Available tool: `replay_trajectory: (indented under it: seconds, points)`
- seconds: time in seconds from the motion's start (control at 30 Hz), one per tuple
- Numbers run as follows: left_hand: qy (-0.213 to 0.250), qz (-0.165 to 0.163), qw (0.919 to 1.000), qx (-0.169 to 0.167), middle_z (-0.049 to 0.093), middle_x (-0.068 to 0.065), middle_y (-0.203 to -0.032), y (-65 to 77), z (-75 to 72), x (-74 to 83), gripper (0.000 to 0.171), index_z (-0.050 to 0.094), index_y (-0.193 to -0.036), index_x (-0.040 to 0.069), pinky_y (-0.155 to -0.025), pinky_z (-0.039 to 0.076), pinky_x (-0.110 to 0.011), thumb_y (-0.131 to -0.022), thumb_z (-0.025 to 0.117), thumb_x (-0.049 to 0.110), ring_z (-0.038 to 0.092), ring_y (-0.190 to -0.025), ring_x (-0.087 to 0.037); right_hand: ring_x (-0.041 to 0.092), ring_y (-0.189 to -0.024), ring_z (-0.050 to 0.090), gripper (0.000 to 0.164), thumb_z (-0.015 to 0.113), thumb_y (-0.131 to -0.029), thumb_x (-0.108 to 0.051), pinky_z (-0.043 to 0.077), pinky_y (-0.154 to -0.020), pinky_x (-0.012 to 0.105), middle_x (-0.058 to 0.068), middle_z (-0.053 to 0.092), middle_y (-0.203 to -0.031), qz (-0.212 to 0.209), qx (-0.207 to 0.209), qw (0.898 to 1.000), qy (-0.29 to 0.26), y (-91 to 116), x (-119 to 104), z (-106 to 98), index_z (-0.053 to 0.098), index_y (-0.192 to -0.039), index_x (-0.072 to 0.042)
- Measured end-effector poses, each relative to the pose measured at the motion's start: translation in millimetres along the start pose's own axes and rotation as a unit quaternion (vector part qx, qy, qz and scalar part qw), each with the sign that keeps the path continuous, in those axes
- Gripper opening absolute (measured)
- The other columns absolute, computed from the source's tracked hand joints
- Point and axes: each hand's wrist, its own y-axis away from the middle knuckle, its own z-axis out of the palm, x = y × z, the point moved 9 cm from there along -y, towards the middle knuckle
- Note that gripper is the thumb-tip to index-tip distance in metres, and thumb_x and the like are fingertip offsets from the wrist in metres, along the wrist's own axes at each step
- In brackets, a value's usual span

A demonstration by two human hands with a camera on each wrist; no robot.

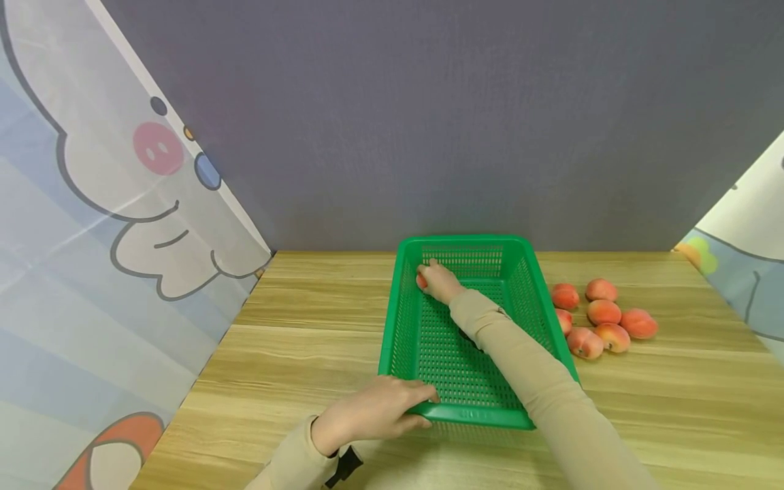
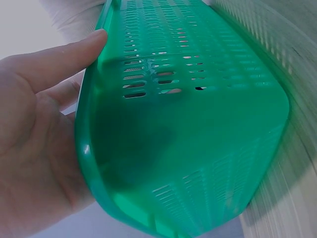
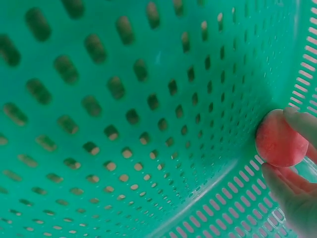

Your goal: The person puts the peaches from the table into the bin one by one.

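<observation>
A green plastic basket with slotted walls stands on the wooden table. My left hand grips its near rim toward the left corner. In the left wrist view, the thumb lies against the rim and the other fingers are partly hidden behind it. Deep in the basket's far left corner, my right hand holds a red peach between thumb and fingers. That peach is close to the basket floor; whether it touches cannot be told. The right forearm crosses over the basket's right wall.
Several red-orange peaches lie loose on the table to the right of the basket, some close against its wall. A grey panel rises behind the table. A printed cartoon curtain hangs at the left.
</observation>
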Motion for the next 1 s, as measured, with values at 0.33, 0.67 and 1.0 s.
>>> replay_trajectory:
  seconds: [0.33, 0.67, 1.0]
  points:
    - [0.021, -0.016, 0.9995, -0.016, 0.061, 0.007, -0.099, -0.4, 2.0, -1.0, 0.023, 0.056, -0.103, 0.014, -0.071, 0.042, -0.013, -0.083, 0.061, 0.024, 0.055, -0.084, 0.002, 0.041, -0.108, 0.046, 0.044, 0.066, -0.080, -0.012, 0.044, -0.082, 0.043, 0.030, 0.043, -0.120, 0.016, -0.033, 0.999, -0.019, -1.2, 0.4, -0.2, 0.051, -0.119, 0.001]
    - [0.020, -0.018, 0.9995, -0.019, 0.061, 0.007, -0.101, -1.0, 2.3, -3.0, 0.024, 0.057, -0.104, 0.014, -0.072, 0.042, -0.014, -0.084, 0.061, 0.026, 0.056, -0.086, 0.001, 0.042, -0.122, 0.030, 0.036, 0.050, -0.090, -0.018, 0.037, -0.090, 0.050, 0.028, 0.037, -0.129, 0.019, -0.049, 0.998, -0.021, -0.5, -4.0, -17.1, 0.051, -0.120, 0.001]
    - [0.016, -0.016, 0.9996, -0.015, 0.061, 0.007, -0.100, -1.3, 1.5, -3.0, 0.024, 0.056, -0.104, 0.014, -0.072, 0.042, -0.014, -0.084, 0.060, 0.026, 0.055, -0.085, 0.002, 0.034, -0.110, 0.045, 0.037, 0.050, -0.091, -0.020, 0.042, -0.085, 0.044, 0.022, 0.045, -0.121, 0.013, -0.082, 0.997, 0.006, 4.7, -13.5, -36.1, 0.050, -0.122, 0.000]
